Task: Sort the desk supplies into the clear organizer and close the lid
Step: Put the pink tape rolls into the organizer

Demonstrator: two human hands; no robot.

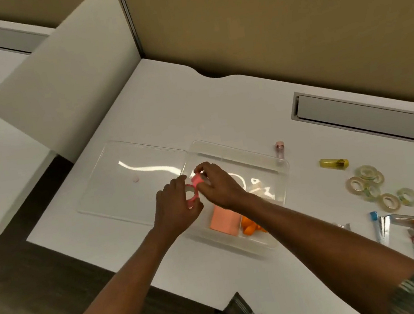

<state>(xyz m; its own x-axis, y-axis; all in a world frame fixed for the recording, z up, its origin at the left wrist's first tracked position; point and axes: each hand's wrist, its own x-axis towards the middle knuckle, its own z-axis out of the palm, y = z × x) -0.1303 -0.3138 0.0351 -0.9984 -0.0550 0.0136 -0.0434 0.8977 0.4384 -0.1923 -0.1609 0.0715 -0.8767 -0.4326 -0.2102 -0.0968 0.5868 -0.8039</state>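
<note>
The clear organizer [284, 174] lies open on the white desk, its lid [131, 181] folded flat to the left. Inside are a salmon pad of sticky notes [224, 220] and orange pieces [250, 227] in the near compartments. My left hand [175, 209] grips a pink tape roll [192, 193] over the organizer's left edge. My right hand [216, 184] pinches a second pink roll [198, 179] just above it. Both hands touch at the rolls.
Right of the organizer lie several clear tape rolls [367, 182], a yellow tube [334, 163], a pink-capped tube [280, 149], and several capped tubes and foil packets [399, 222]. A grey cable hatch [366, 119] sits at the back right. Partition walls border the desk.
</note>
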